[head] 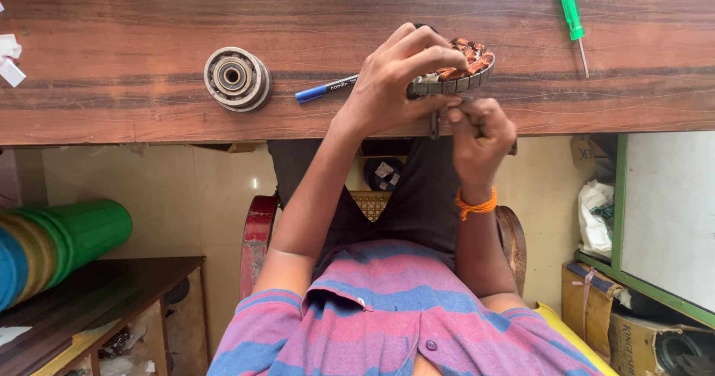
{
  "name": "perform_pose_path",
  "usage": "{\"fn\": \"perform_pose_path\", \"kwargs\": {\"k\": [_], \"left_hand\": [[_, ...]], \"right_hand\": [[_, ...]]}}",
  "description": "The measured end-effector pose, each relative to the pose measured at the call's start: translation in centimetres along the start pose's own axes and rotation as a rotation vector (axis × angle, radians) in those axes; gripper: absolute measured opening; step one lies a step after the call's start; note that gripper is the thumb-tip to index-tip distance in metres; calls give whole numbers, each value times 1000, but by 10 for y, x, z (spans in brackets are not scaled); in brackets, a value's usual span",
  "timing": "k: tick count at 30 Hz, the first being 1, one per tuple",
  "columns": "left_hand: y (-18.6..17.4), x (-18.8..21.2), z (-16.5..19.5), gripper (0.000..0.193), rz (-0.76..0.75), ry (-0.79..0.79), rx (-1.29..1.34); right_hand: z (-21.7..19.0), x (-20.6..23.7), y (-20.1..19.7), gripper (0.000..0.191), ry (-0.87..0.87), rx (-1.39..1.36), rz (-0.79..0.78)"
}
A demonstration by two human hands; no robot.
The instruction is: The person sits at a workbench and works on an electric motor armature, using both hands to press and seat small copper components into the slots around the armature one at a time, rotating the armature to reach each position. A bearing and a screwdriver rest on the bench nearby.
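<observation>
— Wooden tabletop point(134, 93), dark-grained, fills the upper part of the view, with cream tiles beneath its edge. What are the hands doing?

— Left hand point(395, 78) is curled over a round motor stator point(458, 70), its fingers point(428, 44) wrapped across the top and the thumb under the metal rim. Copper-coloured windings show just past the fingertips. It is closed firmly on that part, which is tilted at the tabletop edge.

— And the other?

— Right hand point(480, 134) sits directly below the stator, closed into a fist, an orange thread at the wrist. A thin dark metal piece point(434, 122) shows beside its knuckles, hanging under the stator; I cannot tell whether the fist grips it.

— Anything lying near?

— A blue pen point(324, 90) lies just beside the left wrist, partly hidden behind it. Farther out on that side rests a round metal bearing hub point(237, 78). Well apart from the right hand, on the far side, lies a green-handled screwdriver point(572, 18). A green roll point(67, 234) rests on a low shelf below.
</observation>
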State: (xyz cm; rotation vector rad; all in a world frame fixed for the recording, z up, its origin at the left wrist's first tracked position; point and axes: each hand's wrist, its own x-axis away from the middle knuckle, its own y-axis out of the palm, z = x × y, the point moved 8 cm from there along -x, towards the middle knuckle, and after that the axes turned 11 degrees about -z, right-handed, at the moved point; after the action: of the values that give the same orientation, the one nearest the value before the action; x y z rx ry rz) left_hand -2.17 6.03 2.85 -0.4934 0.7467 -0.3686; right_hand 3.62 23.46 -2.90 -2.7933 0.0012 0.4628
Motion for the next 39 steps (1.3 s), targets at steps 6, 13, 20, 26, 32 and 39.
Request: {"fn": "perform_pose_path", "kwargs": {"k": [6, 13, 20, 26, 32, 39], "left_hand": [[2, 9, 0, 49, 78, 71, -30], [2, 10, 3, 48, 105, 62, -16], [-9, 6, 22, 34, 164, -39, -13], [0, -19, -3, 31, 40, -436, 148], [2, -20, -24, 14, -218, -289, 580], [8, -10, -39, 18, -289, -156, 746]], "right_hand": [[-34, -19, -39, 12, -151, 214, -61], [-63, -56, -31, 11, -270, 271, -180], [-65, -93, -18, 3, -275, 267, -344], [-65, -99, -24, 17, -277, 342, -184], [-78, -81, -24, 19, -275, 337, -190], [-81, -34, -1, 14, -202, 299, -230]]}}
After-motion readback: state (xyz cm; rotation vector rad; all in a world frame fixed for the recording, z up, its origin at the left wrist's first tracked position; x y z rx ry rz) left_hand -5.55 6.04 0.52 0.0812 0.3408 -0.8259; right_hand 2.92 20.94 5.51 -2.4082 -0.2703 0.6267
